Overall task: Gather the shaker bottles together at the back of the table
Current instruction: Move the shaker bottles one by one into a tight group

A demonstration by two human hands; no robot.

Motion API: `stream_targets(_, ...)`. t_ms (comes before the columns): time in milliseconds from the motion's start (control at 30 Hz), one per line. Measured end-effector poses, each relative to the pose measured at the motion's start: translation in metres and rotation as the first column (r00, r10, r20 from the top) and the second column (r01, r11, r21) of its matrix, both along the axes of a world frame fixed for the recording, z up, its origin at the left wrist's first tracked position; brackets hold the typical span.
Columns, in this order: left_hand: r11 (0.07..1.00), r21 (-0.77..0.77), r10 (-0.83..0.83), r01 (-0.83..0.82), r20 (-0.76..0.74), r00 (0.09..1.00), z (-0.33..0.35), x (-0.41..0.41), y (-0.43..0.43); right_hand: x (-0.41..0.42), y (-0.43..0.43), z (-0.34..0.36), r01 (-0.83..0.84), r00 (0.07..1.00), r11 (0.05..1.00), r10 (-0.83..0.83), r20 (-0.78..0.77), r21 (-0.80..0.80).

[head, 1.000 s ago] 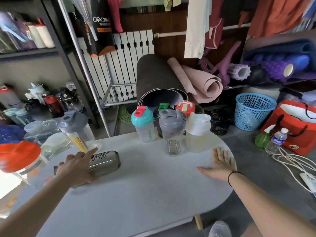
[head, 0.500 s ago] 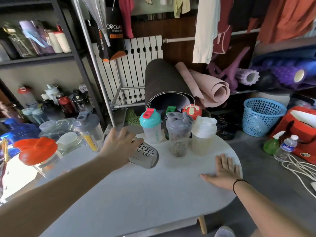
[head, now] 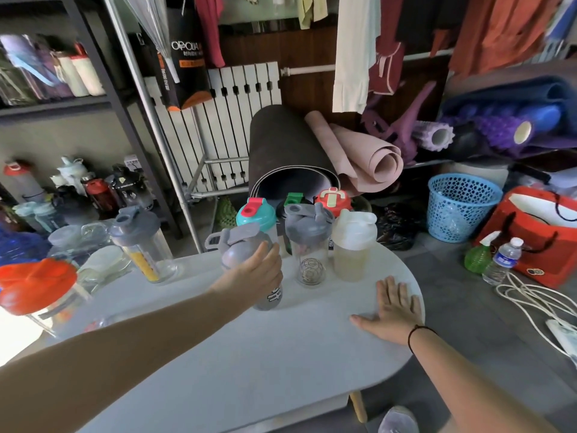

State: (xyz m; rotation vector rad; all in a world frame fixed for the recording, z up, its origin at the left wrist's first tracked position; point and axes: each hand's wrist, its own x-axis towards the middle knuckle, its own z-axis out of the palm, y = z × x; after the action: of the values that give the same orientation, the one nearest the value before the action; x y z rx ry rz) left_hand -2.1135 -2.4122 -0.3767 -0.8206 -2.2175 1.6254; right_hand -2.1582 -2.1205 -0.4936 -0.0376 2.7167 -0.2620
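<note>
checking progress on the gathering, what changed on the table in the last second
The left hand took the grey shaker, which lay on its side at the table's left, carried it right and back, and stood it upright by the teal-lidded bottle. The right hand stayed flat; the back cluster is unmoved.

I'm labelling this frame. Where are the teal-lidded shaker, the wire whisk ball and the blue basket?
teal-lidded shaker (head: 256,214), head view, lid top.
wire whisk ball (head: 311,269), head view, coil centre.
blue basket (head: 462,210), head view, front wall.
</note>
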Motion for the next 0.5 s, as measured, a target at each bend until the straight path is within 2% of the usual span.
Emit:
stream_targets(133, 0.988, 0.070, -0.129, 0.140, -0.135, 0.982, -0.002, 0.009, 0.010, -0.001, 0.000, -0.003, 0.003, 1.000, 1.000, -0.003, -0.007, 0.011)
stream_targets(233, 0.983, 0.052, -0.158, 0.175, -0.235, 0.959, -0.003, 0.014, 0.012, -0.001, 0.000, -0.004, 0.006, 1.000, 1.000, -0.005, -0.017, 0.010)
stream_targets(400, 0.988, 0.069, -0.124, 0.137, -0.166, 0.978, 0.002, 0.014, 0.004, -0.001, 0.000, -0.005, 0.009, 1.000, 1.000, -0.009, -0.024, 0.001)
stream_targets(500, 0.959, 0.043, -0.275, 0.280, -0.084, 0.958, -0.002, 0.009, -0.006, 0.000, 0.000, -0.005, 0.007, 1.000, 1.000, -0.007, -0.023, 0.002)
